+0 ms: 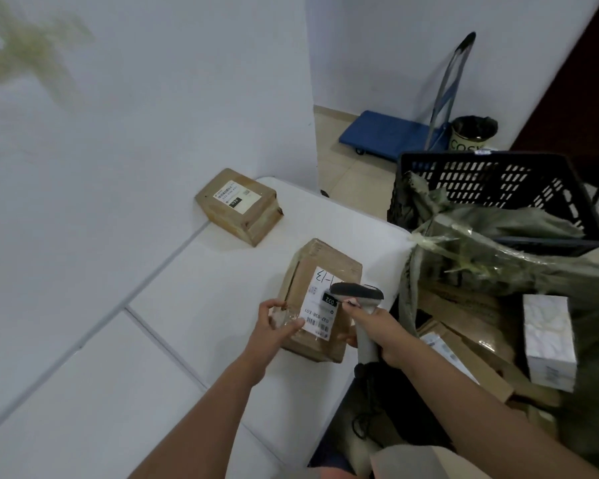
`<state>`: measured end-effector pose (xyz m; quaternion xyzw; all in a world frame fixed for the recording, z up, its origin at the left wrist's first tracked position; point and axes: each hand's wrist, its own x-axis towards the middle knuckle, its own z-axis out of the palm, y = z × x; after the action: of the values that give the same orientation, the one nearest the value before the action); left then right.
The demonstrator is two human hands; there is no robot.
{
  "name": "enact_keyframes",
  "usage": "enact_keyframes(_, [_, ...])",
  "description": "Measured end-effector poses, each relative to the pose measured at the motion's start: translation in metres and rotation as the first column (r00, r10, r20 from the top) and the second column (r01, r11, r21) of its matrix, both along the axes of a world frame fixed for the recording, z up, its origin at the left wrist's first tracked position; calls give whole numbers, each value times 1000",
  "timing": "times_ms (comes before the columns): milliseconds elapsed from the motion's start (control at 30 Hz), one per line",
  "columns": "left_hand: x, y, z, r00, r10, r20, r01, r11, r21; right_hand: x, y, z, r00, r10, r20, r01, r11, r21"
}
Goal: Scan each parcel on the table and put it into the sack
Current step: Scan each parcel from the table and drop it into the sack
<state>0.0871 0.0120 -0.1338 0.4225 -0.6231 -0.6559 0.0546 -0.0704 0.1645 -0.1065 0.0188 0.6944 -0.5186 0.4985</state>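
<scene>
Two parcels on table (187,305): near parcel (320,302) gripped by left hand (274,323); right hand (377,326) wraps scanner (358,299). Best aimed squarely at label barcode (322,328).

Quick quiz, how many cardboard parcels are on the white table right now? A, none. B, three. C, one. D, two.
D: one parcel lies under the scanner with the left hand holding its near corner, and a second parcel sits farther back by the wall on the table.
</scene>
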Motion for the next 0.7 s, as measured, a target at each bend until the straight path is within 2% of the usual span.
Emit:
enact_keyframes(133, [-28,10,14,996,54,-76,-61,994,-86,-23,32,15,956,-164,-245,169,986,1])
enact_keyframes(200, [-42,18,20,992,33,-118,-44,995,-86,-43,53,23,917,-268,-295,269,962,-38])
enact_keyframes(367, [-92,56,48,983,-121,-142,137,984,110,-93,112,36,779,-584,-227,596,803,-24])
enact_keyframes(500, [-133,99,52,959,-276,-62,283,933,222,-119,166,35,715,-653,-251,685,726,61])
enact_keyframes(700, [-166,152,32,903,-430,8,395,836,380,-138,221,36,645,-719,-259,754,654,65])
